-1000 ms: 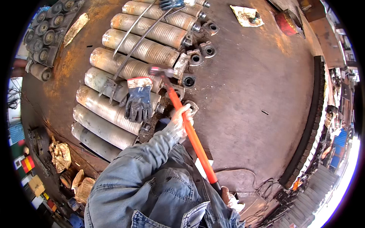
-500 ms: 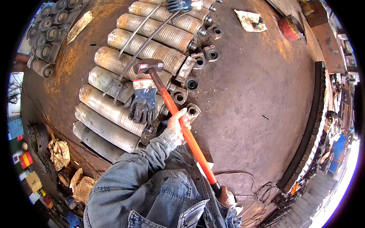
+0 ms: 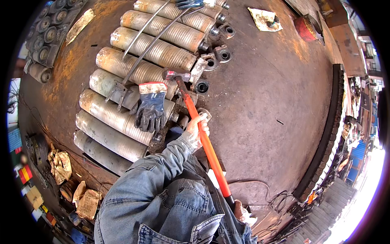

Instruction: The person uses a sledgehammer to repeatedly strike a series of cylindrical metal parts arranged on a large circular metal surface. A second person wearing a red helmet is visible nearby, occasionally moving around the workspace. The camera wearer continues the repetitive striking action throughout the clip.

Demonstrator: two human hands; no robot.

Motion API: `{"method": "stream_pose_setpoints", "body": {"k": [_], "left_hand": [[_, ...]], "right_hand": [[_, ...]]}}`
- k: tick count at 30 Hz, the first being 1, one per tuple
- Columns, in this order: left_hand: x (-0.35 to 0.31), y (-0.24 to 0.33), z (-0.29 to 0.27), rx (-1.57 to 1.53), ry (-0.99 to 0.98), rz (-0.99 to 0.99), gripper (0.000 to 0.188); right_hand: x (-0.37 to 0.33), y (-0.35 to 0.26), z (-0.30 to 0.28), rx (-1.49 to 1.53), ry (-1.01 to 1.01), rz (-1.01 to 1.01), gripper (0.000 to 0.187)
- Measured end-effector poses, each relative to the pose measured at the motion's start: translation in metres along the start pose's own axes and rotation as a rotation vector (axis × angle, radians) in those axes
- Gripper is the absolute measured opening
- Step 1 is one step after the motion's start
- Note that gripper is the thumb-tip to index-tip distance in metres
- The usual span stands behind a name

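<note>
I hold a sledgehammer [image 3: 211, 156] with an orange handle and a dark, worn head, slanting across in front of me. My left hand [image 3: 197, 129] is wrapped round the middle of the handle. Lower right, my right hand [image 3: 242, 212] grips the black handle end. The hammer head is over the ends of a row of worn metal rollers [image 3: 156, 45], close to several bracket-like end blocks [image 3: 202, 86]; whether it touches anything, I cannot tell. A dark blue coated glove [image 3: 151, 112] lies on the rollers left of the handle.
Two long metal rods [image 3: 152, 42] lie across the rollers, near another blue glove [image 3: 191, 3]. More rollers [image 3: 49, 34] are stacked far left. A red container [image 3: 305, 28] and a stained cloth [image 3: 265, 19] sit far right. Cables [image 3: 280, 201] lie on the floor at lower right.
The hammer head has moved to the right and slightly nearer, toward the roller ends. My left hand has shifted a little right with the handle. Both hands keep their grip.
</note>
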State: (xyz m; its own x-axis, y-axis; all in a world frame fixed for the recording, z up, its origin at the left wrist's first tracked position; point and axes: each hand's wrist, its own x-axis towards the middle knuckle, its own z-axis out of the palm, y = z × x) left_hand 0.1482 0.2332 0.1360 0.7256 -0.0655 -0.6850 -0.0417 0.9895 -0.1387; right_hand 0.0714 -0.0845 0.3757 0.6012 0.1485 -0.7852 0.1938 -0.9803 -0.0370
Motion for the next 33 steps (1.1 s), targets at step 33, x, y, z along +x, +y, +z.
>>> {"method": "stream_pose_setpoints", "body": {"k": [33], "left_hand": [[0.0,-0.05,0.013,0.186,0.05,0.268,0.022]], "right_hand": [[0.015,0.037,0.0,-0.413,0.049,0.224,0.029]]}}
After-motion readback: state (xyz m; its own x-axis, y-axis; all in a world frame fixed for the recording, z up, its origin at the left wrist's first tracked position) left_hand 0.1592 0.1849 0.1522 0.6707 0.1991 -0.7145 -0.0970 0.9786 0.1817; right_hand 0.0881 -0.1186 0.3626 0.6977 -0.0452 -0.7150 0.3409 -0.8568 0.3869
